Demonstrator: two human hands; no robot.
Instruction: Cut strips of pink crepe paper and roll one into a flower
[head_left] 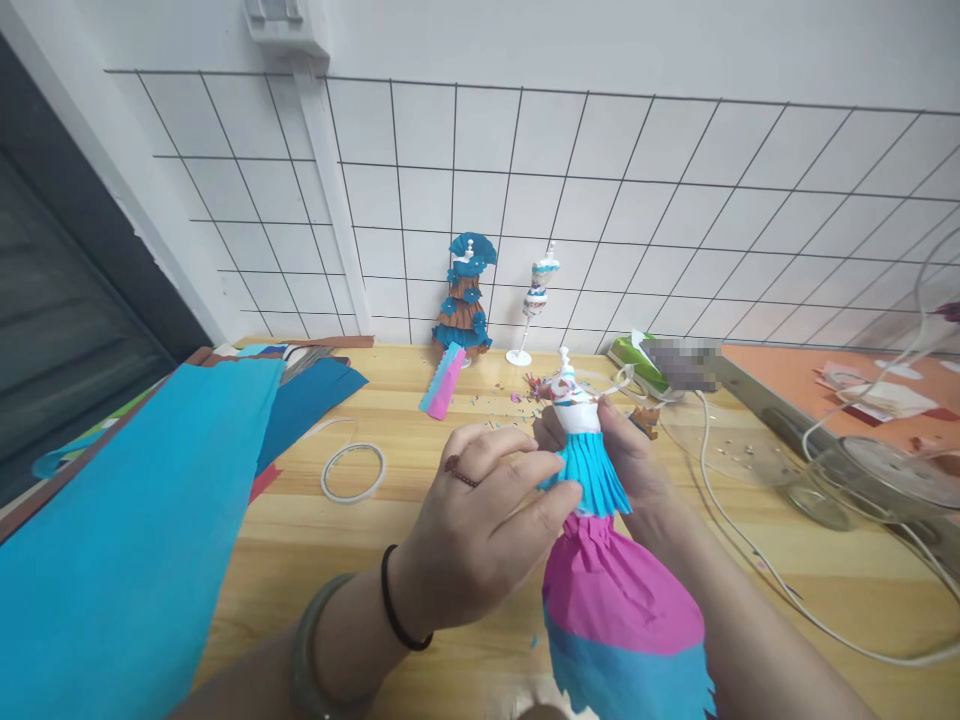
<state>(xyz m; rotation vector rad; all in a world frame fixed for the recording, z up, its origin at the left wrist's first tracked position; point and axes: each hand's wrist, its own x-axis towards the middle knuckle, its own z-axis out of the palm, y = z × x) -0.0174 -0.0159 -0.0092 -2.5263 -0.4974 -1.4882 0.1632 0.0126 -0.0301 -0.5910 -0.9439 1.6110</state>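
Two-handed grip (476, 515) (643, 470), one mannequin (580, 418), two others (469, 292) (535, 300)

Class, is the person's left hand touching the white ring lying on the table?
Apart: the head view shows bare wooden tabletop between the left hand and the white ring.

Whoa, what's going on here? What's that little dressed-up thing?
A person is holding a little dress form in their right hand, while the fingers of their left hand are at the edge of its bright blue pleated layer. Below that hangs a pink and blue skirt. On the table behind stand a figure in blue and brown ruffles and a white-based form without a skirt.
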